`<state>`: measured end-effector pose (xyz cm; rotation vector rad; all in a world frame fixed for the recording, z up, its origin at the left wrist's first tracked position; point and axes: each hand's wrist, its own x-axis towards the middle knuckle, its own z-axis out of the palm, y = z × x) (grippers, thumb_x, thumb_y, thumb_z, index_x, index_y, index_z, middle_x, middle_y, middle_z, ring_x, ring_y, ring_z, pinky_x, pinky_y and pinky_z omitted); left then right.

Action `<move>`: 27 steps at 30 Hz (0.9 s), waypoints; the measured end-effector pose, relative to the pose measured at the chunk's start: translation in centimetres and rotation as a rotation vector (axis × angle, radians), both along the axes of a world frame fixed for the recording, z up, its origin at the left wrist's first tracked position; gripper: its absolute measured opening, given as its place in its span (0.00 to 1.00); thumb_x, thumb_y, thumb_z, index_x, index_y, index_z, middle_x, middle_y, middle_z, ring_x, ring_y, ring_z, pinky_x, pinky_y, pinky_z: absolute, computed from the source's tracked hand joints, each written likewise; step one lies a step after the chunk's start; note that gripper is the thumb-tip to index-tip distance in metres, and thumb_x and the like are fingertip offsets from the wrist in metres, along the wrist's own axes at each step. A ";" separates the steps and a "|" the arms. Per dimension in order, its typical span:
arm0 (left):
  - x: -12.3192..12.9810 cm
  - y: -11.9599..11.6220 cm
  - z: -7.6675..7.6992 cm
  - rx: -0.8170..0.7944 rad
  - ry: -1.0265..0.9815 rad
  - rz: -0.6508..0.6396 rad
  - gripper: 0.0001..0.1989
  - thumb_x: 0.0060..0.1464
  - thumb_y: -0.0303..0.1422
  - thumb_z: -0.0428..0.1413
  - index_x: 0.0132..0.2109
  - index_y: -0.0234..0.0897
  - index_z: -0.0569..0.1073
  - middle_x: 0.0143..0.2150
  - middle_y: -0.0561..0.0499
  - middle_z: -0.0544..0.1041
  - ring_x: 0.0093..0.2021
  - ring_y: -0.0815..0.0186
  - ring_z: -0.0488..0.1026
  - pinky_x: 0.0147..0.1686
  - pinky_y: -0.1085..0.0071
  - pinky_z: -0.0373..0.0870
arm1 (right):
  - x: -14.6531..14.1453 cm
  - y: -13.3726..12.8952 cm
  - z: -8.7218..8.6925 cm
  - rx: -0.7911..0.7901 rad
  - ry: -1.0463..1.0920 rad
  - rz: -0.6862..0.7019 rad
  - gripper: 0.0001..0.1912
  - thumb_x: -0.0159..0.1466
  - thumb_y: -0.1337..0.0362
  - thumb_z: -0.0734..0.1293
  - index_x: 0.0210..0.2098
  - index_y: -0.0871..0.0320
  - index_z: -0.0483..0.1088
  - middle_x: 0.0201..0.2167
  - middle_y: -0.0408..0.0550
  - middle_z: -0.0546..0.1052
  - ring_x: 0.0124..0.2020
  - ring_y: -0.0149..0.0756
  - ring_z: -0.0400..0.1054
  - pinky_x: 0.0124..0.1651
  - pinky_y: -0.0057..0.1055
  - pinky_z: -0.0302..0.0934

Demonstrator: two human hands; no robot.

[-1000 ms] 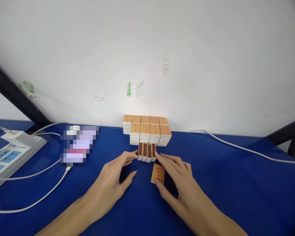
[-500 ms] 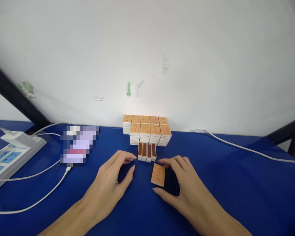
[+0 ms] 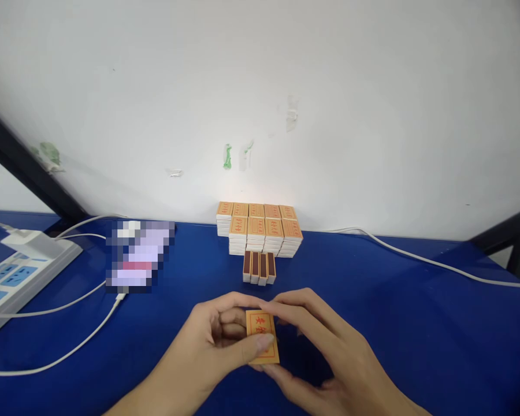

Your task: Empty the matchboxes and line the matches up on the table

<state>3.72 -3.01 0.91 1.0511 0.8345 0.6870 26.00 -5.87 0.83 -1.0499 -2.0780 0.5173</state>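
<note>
A yellow matchbox (image 3: 255,321) with red lettering is between my hands, near the front of the blue table. My left hand (image 3: 225,341) is closed on it, thumb pressed on the printed face and fingers at its far and left sides. My right hand (image 3: 329,346) also grips it, fingertips at the far end and thumb under the near end. Just beyond stand several matchboxes (image 3: 259,268) on their narrow sides in a row, dark striking strips facing up. Behind them, stacked matchboxes (image 3: 265,229) lie flat in two rows, printed faces up.
A white power strip (image 3: 39,277) with a plugged-in charger (image 3: 34,245) lies at the left. Beside it is a blurred-out phone (image 3: 143,254) on a white cable (image 3: 91,338). Another white cable (image 3: 416,259) runs along the right. A white wall (image 3: 260,104) rises behind the table (image 3: 416,335).
The single matchbox has come off the table and is now held in both hands, nearer to me. My left hand moved right to meet my right hand. The row and stacks stayed put.
</note>
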 end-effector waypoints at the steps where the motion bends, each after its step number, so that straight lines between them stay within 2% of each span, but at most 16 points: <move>1: 0.0 0.1 -0.1 -0.019 -0.018 0.006 0.20 0.61 0.43 0.73 0.56 0.41 0.83 0.44 0.48 0.87 0.45 0.59 0.85 0.48 0.65 0.82 | -0.1 0.0 0.1 -0.020 0.006 0.002 0.33 0.66 0.72 0.73 0.67 0.43 0.67 0.56 0.48 0.78 0.51 0.39 0.79 0.51 0.32 0.79; 5: -0.1 0.4 -0.2 -0.057 -0.038 0.022 0.22 0.60 0.43 0.74 0.58 0.41 0.85 0.45 0.47 0.87 0.46 0.58 0.86 0.45 0.68 0.83 | -0.3 0.0 0.0 -0.081 0.036 -0.002 0.38 0.63 0.75 0.70 0.69 0.42 0.65 0.59 0.47 0.76 0.53 0.38 0.78 0.53 0.33 0.78; 11: -0.1 0.3 0.2 -0.094 -0.034 -0.019 0.22 0.60 0.45 0.74 0.56 0.39 0.85 0.49 0.44 0.88 0.47 0.60 0.86 0.45 0.70 0.84 | -0.6 -0.1 -1.2 -0.084 0.066 -0.050 0.35 0.65 0.74 0.68 0.68 0.44 0.65 0.60 0.50 0.75 0.51 0.39 0.78 0.51 0.36 0.79; 15: -0.2 0.3 0.0 -0.120 -0.019 0.029 0.25 0.57 0.43 0.76 0.56 0.37 0.81 0.46 0.44 0.88 0.45 0.58 0.87 0.45 0.67 0.85 | -0.8 -0.4 -0.7 -0.144 0.108 -0.045 0.36 0.65 0.73 0.69 0.69 0.41 0.65 0.58 0.48 0.77 0.47 0.38 0.79 0.48 0.36 0.79; 18: -0.2 0.1 -0.5 -0.162 -0.009 0.067 0.33 0.53 0.38 0.78 0.60 0.38 0.75 0.41 0.46 0.88 0.42 0.56 0.88 0.43 0.62 0.87 | -0.7 -0.7 0.4 -0.299 0.194 -0.046 0.34 0.66 0.68 0.72 0.69 0.41 0.68 0.54 0.49 0.81 0.47 0.43 0.79 0.48 0.40 0.79; 20: -0.3 -0.1 -0.9 -0.185 -0.014 0.030 0.39 0.52 0.36 0.78 0.66 0.38 0.69 0.39 0.47 0.88 0.41 0.53 0.89 0.42 0.59 0.87 | -0.4 -0.7 0.9 -0.479 0.284 -0.051 0.26 0.69 0.61 0.73 0.66 0.43 0.73 0.51 0.49 0.83 0.48 0.46 0.80 0.48 0.43 0.78; 22: -0.4 -0.4 -1.0 -0.199 -0.018 -0.029 0.45 0.53 0.35 0.78 0.70 0.39 0.64 0.39 0.47 0.88 0.39 0.52 0.89 0.42 0.56 0.87 | -0.3 -0.4 0.9 -0.653 0.380 -0.059 0.18 0.72 0.52 0.71 0.60 0.46 0.79 0.46 0.48 0.85 0.45 0.45 0.80 0.46 0.41 0.77; 24: -0.5 -0.6 -1.1 -0.204 -0.016 -0.059 0.49 0.53 0.34 0.78 0.73 0.40 0.60 0.39 0.48 0.88 0.38 0.53 0.89 0.43 0.55 0.87 | -0.3 0.1 0.7 -0.766 0.447 -0.059 0.18 0.73 0.46 0.71 0.53 0.49 0.83 0.41 0.47 0.86 0.42 0.42 0.80 0.46 0.38 0.75; 27: -0.5 -0.7 -1.1 -0.212 -0.008 -0.076 0.49 0.54 0.34 0.77 0.74 0.41 0.59 0.38 0.50 0.87 0.38 0.53 0.89 0.44 0.55 0.87 | -0.5 0.7 0.5 -0.829 0.489 -0.037 0.16 0.70 0.46 0.75 0.43 0.52 0.86 0.37 0.46 0.85 0.39 0.39 0.78 0.45 0.34 0.72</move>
